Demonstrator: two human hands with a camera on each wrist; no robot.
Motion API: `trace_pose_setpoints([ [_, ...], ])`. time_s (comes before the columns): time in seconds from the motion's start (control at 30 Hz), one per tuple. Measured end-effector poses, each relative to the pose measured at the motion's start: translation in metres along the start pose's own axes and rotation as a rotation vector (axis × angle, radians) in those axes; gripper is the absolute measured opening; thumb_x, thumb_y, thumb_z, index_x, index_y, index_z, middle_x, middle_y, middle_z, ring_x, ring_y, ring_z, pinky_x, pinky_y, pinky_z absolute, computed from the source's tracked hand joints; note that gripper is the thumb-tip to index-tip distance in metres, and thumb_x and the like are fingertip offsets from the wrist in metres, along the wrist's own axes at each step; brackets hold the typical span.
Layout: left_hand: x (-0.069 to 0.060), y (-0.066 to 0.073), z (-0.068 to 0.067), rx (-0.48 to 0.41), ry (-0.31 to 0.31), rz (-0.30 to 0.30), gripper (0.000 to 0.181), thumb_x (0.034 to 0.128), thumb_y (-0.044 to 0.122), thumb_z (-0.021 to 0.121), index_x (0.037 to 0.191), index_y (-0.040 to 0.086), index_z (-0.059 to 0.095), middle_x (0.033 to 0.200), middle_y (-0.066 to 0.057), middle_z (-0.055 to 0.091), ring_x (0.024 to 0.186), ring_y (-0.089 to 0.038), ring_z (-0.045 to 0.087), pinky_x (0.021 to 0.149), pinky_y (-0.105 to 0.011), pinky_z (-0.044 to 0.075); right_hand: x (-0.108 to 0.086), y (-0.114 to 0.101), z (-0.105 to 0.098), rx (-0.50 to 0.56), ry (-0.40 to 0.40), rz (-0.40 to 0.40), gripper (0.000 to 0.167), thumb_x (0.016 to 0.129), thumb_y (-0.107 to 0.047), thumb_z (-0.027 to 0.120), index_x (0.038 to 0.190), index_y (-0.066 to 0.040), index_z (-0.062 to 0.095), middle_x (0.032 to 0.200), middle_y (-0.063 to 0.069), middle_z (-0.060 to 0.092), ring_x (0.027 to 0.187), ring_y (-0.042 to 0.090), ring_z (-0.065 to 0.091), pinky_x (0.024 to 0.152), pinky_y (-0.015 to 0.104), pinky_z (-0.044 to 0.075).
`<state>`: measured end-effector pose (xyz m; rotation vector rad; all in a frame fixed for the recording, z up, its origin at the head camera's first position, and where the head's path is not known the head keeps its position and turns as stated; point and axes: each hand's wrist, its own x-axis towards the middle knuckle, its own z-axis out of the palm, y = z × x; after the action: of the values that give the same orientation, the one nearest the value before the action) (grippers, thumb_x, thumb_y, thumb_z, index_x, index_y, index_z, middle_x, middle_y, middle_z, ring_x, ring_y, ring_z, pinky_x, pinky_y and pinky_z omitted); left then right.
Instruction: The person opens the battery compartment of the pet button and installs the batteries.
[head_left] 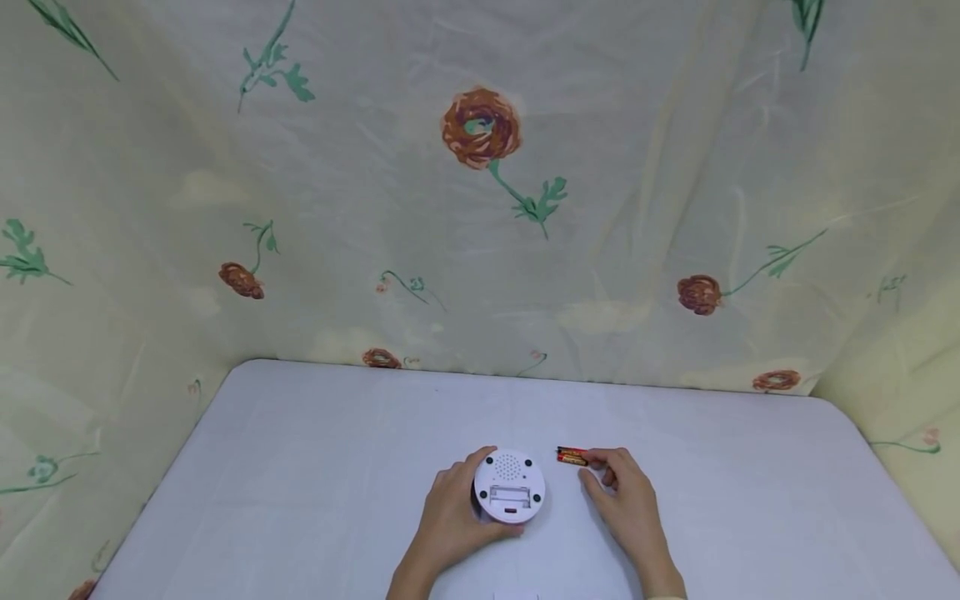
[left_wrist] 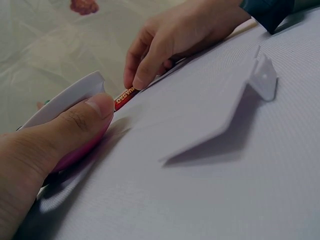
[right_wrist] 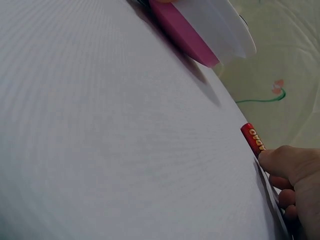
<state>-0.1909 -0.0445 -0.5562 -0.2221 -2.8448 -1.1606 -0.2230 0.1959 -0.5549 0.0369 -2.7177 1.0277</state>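
Observation:
A round white device (head_left: 510, 486) is turned so its underside faces up, showing speaker holes, dark feet and an uncovered battery compartment with no battery in it. My left hand (head_left: 452, 512) grips it around the left side, thumb along the near edge. In the right wrist view the device's side (right_wrist: 187, 32) is pink. To its right, red-and-black batteries (head_left: 572, 456) lie side by side on the table. My right hand (head_left: 624, 497) pinches the right end of a red battery (right_wrist: 253, 140) between thumb and fingers.
A thin white plastic piece (left_wrist: 215, 110) with a small tab stands on the table near the left wrist camera. The white tabletop (head_left: 315, 467) extends to both sides. Flower-patterned cloth (head_left: 585, 300) hangs behind the far edge and along the sides.

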Motion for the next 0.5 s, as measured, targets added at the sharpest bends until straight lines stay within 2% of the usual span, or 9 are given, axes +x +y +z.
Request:
trace_pose_setpoints([
  [0.3,-0.0001,-0.0005,-0.0002,-0.006,-0.004,0.001,0.103,0.0516,0.062,0.083,0.140,0.037,0.037,0.123,0.004,0.060,0.109,-0.019,0.052,0.088,-0.041,0.043,0.0000,-0.0031,-0.0009,-0.008,-0.009,0.008,0.022,0.080,-0.012,0.073,0.102,-0.011,0.068,0.086,-0.002,0.055,0.071,0.009,0.042,0.060,0.021,0.033],
  [0.5,0.0001,-0.0005,-0.0002,-0.012,0.003,0.003,0.103,0.0513,0.062,0.083,0.140,0.037,0.036,0.122,0.005,0.060,0.109,-0.018,0.051,0.088,-0.041,0.043,-0.0003,-0.0029,0.0010,-0.015,0.018,-0.025,0.019,0.079,-0.011,0.074,0.097,-0.012,0.069,0.084,-0.003,0.056,0.069,0.007,0.041,0.059,0.021,0.032],
])
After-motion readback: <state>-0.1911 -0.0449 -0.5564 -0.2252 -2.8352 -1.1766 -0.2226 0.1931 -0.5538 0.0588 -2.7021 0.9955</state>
